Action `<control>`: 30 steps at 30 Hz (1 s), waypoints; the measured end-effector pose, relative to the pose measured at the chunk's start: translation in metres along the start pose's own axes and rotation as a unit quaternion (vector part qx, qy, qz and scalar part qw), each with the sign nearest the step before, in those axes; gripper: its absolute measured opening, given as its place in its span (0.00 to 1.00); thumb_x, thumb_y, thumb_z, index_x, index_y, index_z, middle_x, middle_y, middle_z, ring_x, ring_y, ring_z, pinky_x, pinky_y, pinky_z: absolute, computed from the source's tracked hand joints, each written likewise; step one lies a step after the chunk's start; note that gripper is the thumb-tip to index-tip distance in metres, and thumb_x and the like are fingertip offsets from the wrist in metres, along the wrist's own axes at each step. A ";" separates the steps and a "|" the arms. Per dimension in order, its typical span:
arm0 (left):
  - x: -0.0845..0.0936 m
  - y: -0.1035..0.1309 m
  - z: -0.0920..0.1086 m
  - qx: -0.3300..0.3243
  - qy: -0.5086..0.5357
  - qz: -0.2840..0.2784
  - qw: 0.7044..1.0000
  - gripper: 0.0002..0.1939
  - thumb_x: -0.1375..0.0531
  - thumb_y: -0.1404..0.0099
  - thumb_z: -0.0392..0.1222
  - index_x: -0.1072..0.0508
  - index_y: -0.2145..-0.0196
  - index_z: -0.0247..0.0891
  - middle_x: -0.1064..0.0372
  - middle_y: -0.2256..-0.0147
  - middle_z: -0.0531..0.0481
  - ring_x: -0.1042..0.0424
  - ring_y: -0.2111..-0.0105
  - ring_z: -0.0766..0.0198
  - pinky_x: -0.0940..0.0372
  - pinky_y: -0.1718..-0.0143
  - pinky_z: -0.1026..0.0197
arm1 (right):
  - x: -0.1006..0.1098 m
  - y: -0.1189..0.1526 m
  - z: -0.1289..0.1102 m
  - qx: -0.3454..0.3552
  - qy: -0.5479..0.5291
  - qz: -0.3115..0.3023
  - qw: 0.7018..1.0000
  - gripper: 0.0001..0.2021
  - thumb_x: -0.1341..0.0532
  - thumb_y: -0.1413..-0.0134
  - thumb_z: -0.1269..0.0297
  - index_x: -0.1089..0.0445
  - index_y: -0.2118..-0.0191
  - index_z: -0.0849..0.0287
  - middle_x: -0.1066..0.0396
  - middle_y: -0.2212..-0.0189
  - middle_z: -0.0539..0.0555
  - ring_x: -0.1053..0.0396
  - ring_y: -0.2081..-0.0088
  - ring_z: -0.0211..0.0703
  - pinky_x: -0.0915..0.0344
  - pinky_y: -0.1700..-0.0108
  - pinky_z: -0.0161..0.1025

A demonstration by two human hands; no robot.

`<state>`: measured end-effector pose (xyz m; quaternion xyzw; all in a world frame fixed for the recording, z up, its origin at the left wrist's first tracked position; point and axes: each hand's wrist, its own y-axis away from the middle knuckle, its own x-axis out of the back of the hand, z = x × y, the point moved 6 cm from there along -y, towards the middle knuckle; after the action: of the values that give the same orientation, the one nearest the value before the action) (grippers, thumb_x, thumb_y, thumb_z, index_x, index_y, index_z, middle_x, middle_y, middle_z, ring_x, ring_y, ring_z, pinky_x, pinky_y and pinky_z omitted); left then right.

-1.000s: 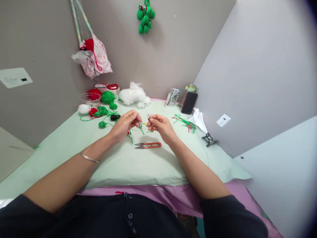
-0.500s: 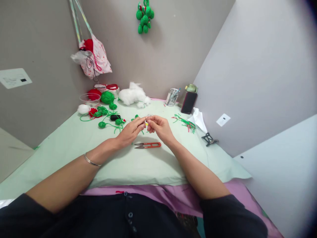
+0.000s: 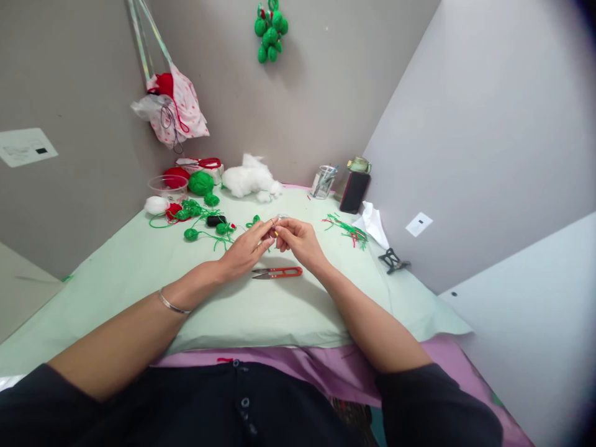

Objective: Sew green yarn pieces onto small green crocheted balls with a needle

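Note:
My left hand and my right hand meet at the fingertips above the middle of the table. The right fingers are pinched on a small thing with a bit of yellow, too small to name. Fingers of my left hand are bent around something that I cannot make out, close against the right fingertips. Just below the hands, orange-handled thread snips lie on the pale green cloth. Green yarn pieces show just behind the left fingers.
Green yarn balls, a black object and a clear tub stand back left. White stuffing lies behind. Yarn scraps, a phone, a pen cup and a black stand are right.
The left thumb has moved slightly down and away from the fingers, and the yellow bit sits a little differently at the fingertips. The hands stay together in nearly the same place.

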<state>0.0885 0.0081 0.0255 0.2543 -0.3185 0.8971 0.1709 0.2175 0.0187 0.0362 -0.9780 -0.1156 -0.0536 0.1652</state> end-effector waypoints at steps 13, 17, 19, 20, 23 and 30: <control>-0.002 0.002 0.000 0.006 0.015 -0.003 1.000 0.26 0.52 0.29 0.47 0.43 0.36 0.40 0.38 0.51 0.42 0.35 0.51 0.57 0.40 0.45 0.53 | 0.000 0.001 -0.002 0.028 0.046 0.002 0.999 0.10 0.41 0.45 0.58 0.30 0.66 0.59 0.35 0.83 0.46 0.37 0.80 0.34 0.37 0.75 0.33; -0.002 0.001 0.000 0.004 0.010 -0.003 1.000 0.25 0.52 0.29 0.47 0.43 0.37 0.40 0.37 0.52 0.43 0.35 0.51 0.57 0.41 0.45 0.53 | 0.000 0.001 -0.001 0.018 0.045 0.008 0.999 0.10 0.41 0.45 0.57 0.30 0.66 0.59 0.34 0.83 0.46 0.37 0.80 0.34 0.37 0.75 0.32; -0.002 0.001 0.000 0.002 0.011 -0.003 1.000 0.25 0.52 0.29 0.47 0.43 0.37 0.40 0.37 0.52 0.42 0.35 0.51 0.57 0.41 0.44 0.53 | 0.000 0.000 0.000 0.014 0.047 0.012 0.999 0.10 0.41 0.45 0.58 0.30 0.66 0.60 0.34 0.83 0.46 0.37 0.80 0.34 0.37 0.75 0.32; -0.002 0.001 0.001 0.002 0.009 -0.002 1.000 0.25 0.52 0.29 0.46 0.43 0.37 0.39 0.38 0.52 0.42 0.35 0.51 0.57 0.41 0.45 0.53 | 0.000 0.000 0.000 0.013 0.049 0.013 0.999 0.10 0.41 0.45 0.58 0.30 0.66 0.60 0.34 0.83 0.46 0.37 0.80 0.34 0.37 0.75 0.33; 0.000 0.001 0.003 -0.005 -0.007 0.001 1.000 0.24 0.52 0.29 0.46 0.41 0.38 0.40 0.38 0.52 0.42 0.35 0.52 0.57 0.40 0.46 0.53 | 0.000 0.001 0.001 0.020 0.056 0.008 0.998 0.10 0.41 0.45 0.58 0.29 0.65 0.60 0.35 0.83 0.46 0.38 0.81 0.34 0.37 0.75 0.33; 0.006 -0.001 0.005 -0.031 -0.074 0.032 0.996 0.22 0.51 0.30 0.45 0.36 0.41 0.40 0.42 0.44 0.40 0.42 0.43 0.54 0.46 0.40 0.51 | 0.001 -0.001 0.003 0.013 0.059 0.011 0.998 0.10 0.41 0.45 0.58 0.29 0.66 0.60 0.34 0.83 0.46 0.38 0.81 0.33 0.37 0.75 0.33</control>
<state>0.0856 0.0066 0.0324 0.3040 -0.3659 0.8706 0.1258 0.2188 0.0206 0.0339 -0.9721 -0.0954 -0.1082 0.1852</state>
